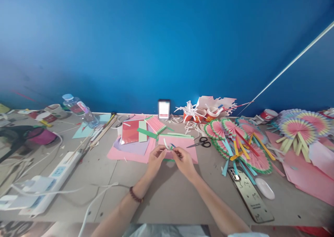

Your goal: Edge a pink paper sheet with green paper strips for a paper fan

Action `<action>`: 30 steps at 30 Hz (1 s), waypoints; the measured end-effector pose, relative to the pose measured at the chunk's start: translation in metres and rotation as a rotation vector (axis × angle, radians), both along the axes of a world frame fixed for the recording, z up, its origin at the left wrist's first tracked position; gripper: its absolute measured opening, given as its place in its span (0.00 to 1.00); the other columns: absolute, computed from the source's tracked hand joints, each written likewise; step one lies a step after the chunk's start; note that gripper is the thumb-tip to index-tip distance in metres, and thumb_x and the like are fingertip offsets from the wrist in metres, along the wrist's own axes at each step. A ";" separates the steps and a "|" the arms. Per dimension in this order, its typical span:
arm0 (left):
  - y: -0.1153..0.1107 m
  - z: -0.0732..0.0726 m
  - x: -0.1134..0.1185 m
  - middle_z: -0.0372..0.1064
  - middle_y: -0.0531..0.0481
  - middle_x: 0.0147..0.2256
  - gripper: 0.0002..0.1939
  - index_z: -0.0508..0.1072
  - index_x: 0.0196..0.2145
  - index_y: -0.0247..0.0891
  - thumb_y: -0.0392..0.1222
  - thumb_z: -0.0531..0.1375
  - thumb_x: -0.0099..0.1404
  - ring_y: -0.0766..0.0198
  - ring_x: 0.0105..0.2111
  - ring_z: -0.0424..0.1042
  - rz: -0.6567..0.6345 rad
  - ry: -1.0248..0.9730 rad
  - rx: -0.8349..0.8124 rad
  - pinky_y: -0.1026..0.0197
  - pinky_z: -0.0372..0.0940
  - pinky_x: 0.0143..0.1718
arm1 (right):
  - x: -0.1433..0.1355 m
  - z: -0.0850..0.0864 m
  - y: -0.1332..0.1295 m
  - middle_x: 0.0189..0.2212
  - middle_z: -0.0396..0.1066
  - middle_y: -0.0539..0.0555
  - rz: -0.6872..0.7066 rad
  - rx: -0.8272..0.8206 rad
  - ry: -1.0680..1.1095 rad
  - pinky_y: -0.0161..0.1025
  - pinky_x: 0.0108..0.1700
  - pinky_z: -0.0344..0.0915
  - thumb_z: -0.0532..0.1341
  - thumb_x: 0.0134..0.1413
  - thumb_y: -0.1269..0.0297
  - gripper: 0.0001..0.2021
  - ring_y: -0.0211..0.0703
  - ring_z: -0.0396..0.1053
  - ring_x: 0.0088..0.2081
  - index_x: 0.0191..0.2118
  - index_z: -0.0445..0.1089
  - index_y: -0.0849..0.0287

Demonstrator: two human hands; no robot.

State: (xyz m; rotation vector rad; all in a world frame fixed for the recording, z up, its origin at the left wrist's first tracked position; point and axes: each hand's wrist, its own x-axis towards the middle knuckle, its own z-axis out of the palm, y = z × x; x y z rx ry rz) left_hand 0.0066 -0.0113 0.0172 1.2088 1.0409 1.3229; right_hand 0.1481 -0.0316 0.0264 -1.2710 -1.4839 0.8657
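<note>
As both hands [169,157] pinch a paper strip [167,144], fingers closed, above pink paper [186,143]

My hands meet at the middle of the surface [167,195], left hand [156,157] beside right hand [184,159], both pinching a small strip [168,145] over a paper sheet [180,144]. Scissors [201,142] lie just right of that sheet. Left of it sits a paper stack [133,139], with sticks [103,132] further left and a bottle [79,109] behind them. A power strip [56,176] lies at my near left. Folded fans [235,143] spread to the right, a phone [250,195] before them and a mouse [264,188] beside the phone. Tape rolls [206,113] stand behind, against the wall [167,38].
</note>
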 end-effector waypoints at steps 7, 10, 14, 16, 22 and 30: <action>-0.007 0.007 0.001 0.65 0.51 0.25 0.10 0.72 0.23 0.37 0.45 0.62 0.56 0.65 0.28 0.64 0.036 0.154 0.143 0.63 0.60 0.31 | -0.001 0.000 0.000 0.24 0.66 0.51 0.024 0.002 0.003 0.32 0.26 0.62 0.55 0.55 0.59 0.10 0.37 0.63 0.25 0.30 0.67 0.59; -0.009 0.007 -0.002 0.68 0.49 0.27 0.10 0.72 0.23 0.37 0.45 0.61 0.58 0.63 0.30 0.66 0.033 0.197 0.163 0.63 0.61 0.32 | -0.001 -0.002 0.000 0.25 0.68 0.51 0.014 0.011 -0.020 0.33 0.27 0.62 0.55 0.55 0.62 0.08 0.38 0.64 0.25 0.32 0.68 0.59; -0.008 0.003 -0.003 0.71 0.48 0.29 0.10 0.74 0.25 0.37 0.46 0.61 0.57 0.62 0.31 0.68 0.055 0.184 0.115 0.61 0.62 0.33 | 0.001 -0.005 0.001 0.29 0.71 0.53 0.008 0.030 -0.030 0.34 0.30 0.65 0.56 0.55 0.62 0.09 0.39 0.67 0.28 0.37 0.69 0.60; -0.007 0.003 -0.002 0.72 0.48 0.28 0.10 0.75 0.26 0.37 0.47 0.62 0.56 0.62 0.31 0.68 0.065 0.160 0.083 0.61 0.63 0.34 | 0.001 -0.007 0.001 0.30 0.71 0.53 0.007 0.026 -0.027 0.34 0.31 0.66 0.56 0.55 0.61 0.10 0.39 0.68 0.29 0.38 0.69 0.60; -0.007 0.006 0.001 0.72 0.47 0.27 0.11 0.75 0.25 0.36 0.48 0.64 0.54 0.62 0.31 0.70 0.054 0.049 -0.018 0.61 0.65 0.35 | 0.001 -0.011 0.002 0.31 0.72 0.55 -0.002 0.019 -0.009 0.35 0.29 0.67 0.56 0.55 0.61 0.11 0.40 0.69 0.29 0.40 0.70 0.60; -0.007 0.009 0.001 0.72 0.48 0.26 0.13 0.75 0.25 0.35 0.49 0.64 0.53 0.62 0.29 0.71 0.051 0.013 -0.056 0.62 0.66 0.34 | 0.002 -0.011 0.002 0.31 0.73 0.55 0.004 0.034 -0.031 0.36 0.32 0.68 0.55 0.56 0.61 0.11 0.41 0.70 0.30 0.40 0.71 0.60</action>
